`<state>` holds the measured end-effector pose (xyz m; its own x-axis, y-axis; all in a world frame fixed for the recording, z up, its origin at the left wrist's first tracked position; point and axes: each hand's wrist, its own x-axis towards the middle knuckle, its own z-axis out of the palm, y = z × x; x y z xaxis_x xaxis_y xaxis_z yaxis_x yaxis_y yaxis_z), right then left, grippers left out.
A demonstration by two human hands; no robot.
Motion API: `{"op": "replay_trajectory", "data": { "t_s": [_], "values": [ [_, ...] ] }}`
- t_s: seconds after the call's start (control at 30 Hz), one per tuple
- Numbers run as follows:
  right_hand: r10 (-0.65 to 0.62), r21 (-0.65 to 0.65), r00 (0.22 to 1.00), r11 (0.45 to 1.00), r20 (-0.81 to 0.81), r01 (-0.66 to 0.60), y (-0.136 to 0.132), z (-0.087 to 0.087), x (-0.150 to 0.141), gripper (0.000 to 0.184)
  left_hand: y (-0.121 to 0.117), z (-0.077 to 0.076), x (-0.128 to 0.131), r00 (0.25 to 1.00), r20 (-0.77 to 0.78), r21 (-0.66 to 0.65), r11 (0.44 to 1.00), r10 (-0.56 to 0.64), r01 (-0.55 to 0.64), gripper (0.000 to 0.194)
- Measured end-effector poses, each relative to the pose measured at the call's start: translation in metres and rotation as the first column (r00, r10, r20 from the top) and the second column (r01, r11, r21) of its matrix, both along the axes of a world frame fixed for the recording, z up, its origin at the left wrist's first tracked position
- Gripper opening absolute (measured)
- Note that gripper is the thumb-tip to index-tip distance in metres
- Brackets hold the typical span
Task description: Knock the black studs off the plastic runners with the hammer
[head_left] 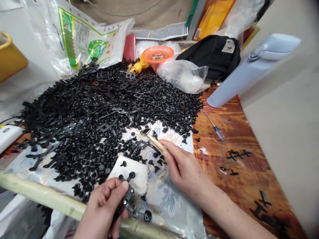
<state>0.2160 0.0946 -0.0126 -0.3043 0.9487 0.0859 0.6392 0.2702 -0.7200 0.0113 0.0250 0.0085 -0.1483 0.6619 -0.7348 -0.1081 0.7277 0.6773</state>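
Note:
My left hand pinches a black jointed plastic linkage between thumb and fingers. Round black caps sit along this linkage, and part of it is hidden behind the fingers. Under its upper end lies a white cloth pad with a loose black peg on it. My right hand is closed around the light wooden handle of a small hammer. The hammer's dark head points away from me, over scattered black pegs, apart from the linkage in my left hand.
A large heap of black pegs and linkages covers the table's left and back. Behind it stand a plastic sack, an orange plate and a black bag. At right are a blue bottle and a screwdriver.

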Motion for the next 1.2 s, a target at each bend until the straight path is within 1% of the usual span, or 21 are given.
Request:
{"op": "replay_trajectory", "data": {
  "t_s": [0.1,0.23,0.37,0.5,0.57,0.8,1.0,1.1,1.2],
  "values": [
    [0.012,-0.004,1.000,1.000,-0.005,-0.012,-0.0002,0.0001,0.0001,0.039,-0.0008,-0.0014,-0.0007,1.000,-0.004,-0.008,1.000,-0.018,0.018,0.049],
    [0.019,0.040,1.000,0.999,-0.008,-0.018,-0.0011,-0.0001,-0.0002,0.037,-0.0017,-0.0029,-0.0006,1.000,-0.025,0.004,1.000,-0.013,0.013,0.049],
    [0.025,0.048,1.000,0.999,-0.001,-0.025,-0.0024,0.0007,-0.0010,0.037,-0.0016,-0.0011,0.0019,0.999,-0.045,0.010,1.000,0.029,-0.029,0.045],
    [0.037,0.034,0.999,0.999,-0.002,-0.037,-0.0029,0.0016,-0.0015,0.037,-0.0020,0.0017,0.0034,0.995,-0.030,0.036,0.995,0.096,-0.095,0.042],
    [0.037,0.042,0.999,0.998,0.002,-0.037,-0.0031,0.0012,-0.0017,0.037,-0.0023,0.0024,0.0032,0.994,-0.025,0.043,0.993,0.109,-0.108,0.041],
    [0.042,0.075,0.999,0.996,0.003,-0.042,-0.0038,-0.0007,-0.0016,0.038,-0.0015,-0.0002,0.0028,0.997,-0.058,0.011,0.999,0.041,-0.040,0.047],
    [0.051,0.067,0.999,0.996,0.011,-0.051,-0.0036,0.0012,-0.0020,0.038,-0.0016,-0.0023,0.0027,0.996,-0.088,0.031,0.999,-0.010,0.013,0.049],
    [0.069,0.073,0.997,0.995,0.019,-0.070,-0.0039,0.0014,-0.0023,0.039,-0.0016,-0.0015,0.0025,0.996,-0.090,0.021,1.000,0.000,0.002,0.048],
    [0.063,0.092,0.997,0.994,0.038,-0.066,-0.0045,0.0006,-0.0023,0.038,-0.0013,-0.0014,0.0013,0.998,-0.047,0.014,0.999,0.033,-0.033,0.046]
  ]
}}
